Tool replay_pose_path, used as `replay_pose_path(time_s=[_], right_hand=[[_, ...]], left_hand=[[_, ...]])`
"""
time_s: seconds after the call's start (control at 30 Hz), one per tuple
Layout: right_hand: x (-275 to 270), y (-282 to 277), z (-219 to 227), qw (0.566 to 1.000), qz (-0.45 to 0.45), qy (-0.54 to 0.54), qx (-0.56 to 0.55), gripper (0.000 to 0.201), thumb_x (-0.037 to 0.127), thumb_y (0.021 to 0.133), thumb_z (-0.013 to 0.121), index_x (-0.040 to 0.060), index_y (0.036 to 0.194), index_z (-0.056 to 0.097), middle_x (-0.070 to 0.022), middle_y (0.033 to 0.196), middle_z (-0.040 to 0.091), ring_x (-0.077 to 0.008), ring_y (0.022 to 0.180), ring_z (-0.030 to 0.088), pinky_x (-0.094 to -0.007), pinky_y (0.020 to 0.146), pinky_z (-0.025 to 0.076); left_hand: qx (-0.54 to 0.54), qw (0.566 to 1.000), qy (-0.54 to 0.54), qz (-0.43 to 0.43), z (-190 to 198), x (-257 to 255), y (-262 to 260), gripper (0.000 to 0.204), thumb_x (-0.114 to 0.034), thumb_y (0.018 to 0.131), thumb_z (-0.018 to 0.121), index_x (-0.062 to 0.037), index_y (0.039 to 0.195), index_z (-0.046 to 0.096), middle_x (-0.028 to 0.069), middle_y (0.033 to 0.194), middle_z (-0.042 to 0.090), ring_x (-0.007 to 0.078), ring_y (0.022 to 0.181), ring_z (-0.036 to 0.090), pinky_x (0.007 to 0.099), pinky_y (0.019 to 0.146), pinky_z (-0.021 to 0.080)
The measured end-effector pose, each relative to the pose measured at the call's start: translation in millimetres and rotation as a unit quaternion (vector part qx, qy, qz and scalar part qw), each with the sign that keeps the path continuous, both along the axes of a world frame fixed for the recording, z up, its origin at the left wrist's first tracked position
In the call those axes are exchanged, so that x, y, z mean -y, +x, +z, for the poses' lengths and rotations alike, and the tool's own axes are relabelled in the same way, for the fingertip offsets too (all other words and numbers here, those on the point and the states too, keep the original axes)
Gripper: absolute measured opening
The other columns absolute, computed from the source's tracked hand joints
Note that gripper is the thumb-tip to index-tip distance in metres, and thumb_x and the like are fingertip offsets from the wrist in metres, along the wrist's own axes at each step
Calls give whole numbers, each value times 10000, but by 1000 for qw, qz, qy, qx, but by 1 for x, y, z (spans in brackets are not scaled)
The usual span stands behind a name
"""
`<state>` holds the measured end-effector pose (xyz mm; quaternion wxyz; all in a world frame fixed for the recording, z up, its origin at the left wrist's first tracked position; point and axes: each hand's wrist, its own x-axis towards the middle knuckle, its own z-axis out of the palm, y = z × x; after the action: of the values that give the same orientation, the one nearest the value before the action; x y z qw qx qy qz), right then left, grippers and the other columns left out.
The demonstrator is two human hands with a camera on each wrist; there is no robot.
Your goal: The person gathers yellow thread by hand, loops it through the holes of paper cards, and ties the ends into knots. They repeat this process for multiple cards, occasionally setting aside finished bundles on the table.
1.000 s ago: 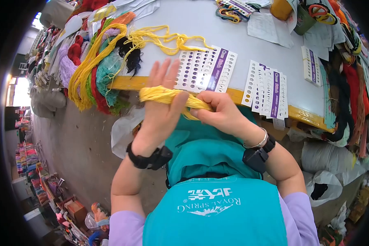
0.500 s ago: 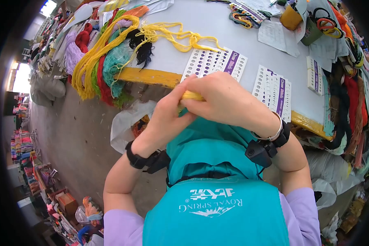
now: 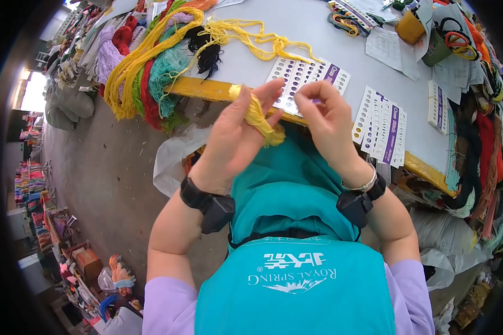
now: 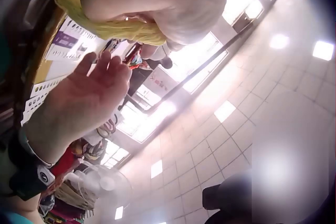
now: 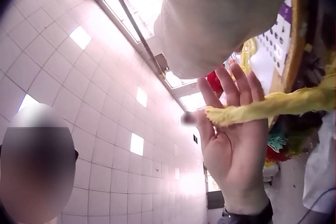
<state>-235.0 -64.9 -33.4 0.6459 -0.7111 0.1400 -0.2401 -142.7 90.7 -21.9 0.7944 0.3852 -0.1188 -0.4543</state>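
A skein of yellow embroidery thread [image 3: 259, 118] lies across the left hand [image 3: 232, 139], held between thumb and fingers. One bunched end sticks up at the thumb tip and the other hangs past the palm in the head view. Seen from the right wrist, the skein stretches across the raised fingers [image 5: 240, 90]. The right hand [image 3: 327, 123] is apart from the skein, to its right, with loosely bent fingers and no thread showing between them. Behind the hands, white punched cards [image 3: 288, 84] with a purple "Cross Stitch" band lie at the table edge.
More punched cards [image 3: 379, 131] fan out at the table's front edge [image 3: 425, 170]. Coloured skeins [image 3: 167, 67] hang over its left side, with loose yellow strands [image 3: 257, 42] across the top. Papers [image 3: 388, 50] and a green container [image 3: 435, 53] stand toward the back right. A white plastic bag [image 3: 170, 156] is below.
The skein was first stretched flat over the left palm with the right hand gripping it. Both hands then closed together around it. Now the right hand is away and the skein hangs across the left.
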Motion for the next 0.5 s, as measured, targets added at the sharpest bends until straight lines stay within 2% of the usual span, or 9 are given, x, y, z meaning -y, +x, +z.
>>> replay_pose_path(time_s=[0.03,0.13,0.17,0.27,0.37,0.5], right_hand=[[-4,-7,2,997,58,54,-5,156,108,911,633,-18,1004,632,-85,927,678,-129,771,644,-273,678,532],[-14,-18,-25,995,96,15,15,175,99,901,651,-17,1030,631,-87,985,669,-121,780,623,-269,701,524],[-13,-23,-29,994,106,38,0,207,93,874,681,-6,1050,635,-84,1011,657,-135,827,614,-277,740,516],[-12,-30,-33,997,66,-24,35,238,73,838,700,8,1058,637,-78,993,651,-158,868,617,-289,753,509],[-8,-37,-31,991,94,-90,30,273,48,798,715,27,1059,639,-81,996,648,-175,877,622,-293,747,504],[-10,-36,-31,987,126,-94,40,281,17,783,714,40,1054,641,-81,994,648,-178,881,635,-294,727,505]], left_hand=[[-8,1000,-4,-7,-8,4,-3,614,-460,1069,341,17,1447,420,135,1471,449,216,1378,392,383,1154,309],[-9,1000,-4,-28,-18,17,-17,619,-464,1068,339,13,1455,414,129,1471,444,226,1393,375,422,1162,312],[-8,1000,4,-25,-20,21,-20,621,-466,1067,339,13,1455,414,129,1468,447,227,1394,373,425,1160,315],[-11,999,8,-32,-24,26,-19,616,-473,1065,341,4,1443,430,131,1474,444,233,1406,365,421,1160,323],[4,1000,8,-20,-31,32,-13,599,-468,1066,341,-5,1431,446,132,1467,458,236,1403,375,416,1157,332],[1,999,27,-18,-29,35,-9,581,-460,1066,348,-10,1415,463,136,1448,482,239,1390,402,407,1143,361]])
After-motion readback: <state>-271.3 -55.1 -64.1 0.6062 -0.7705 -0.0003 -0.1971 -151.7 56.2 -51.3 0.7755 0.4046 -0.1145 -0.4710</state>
